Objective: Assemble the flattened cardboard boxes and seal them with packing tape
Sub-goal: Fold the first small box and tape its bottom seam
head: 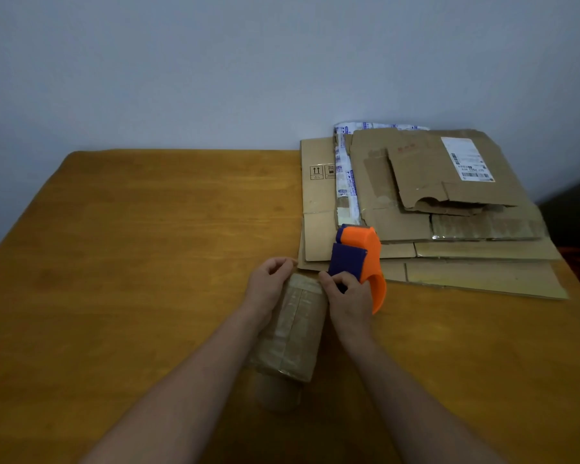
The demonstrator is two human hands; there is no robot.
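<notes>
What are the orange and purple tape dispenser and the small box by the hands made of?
The tape dispenser looks like moulded plastic: smooth, fairly matte, in solid colours. The small box looks like dull brown cardboard, with a faint sheen along its top that may be clear tape.

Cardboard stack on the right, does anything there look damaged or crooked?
Yes. The top sheet has a torn, ragged lower edge, and old tape strips cling to the sheets under it. The flattened boxes are fanned out unevenly, not squared up.
</notes>
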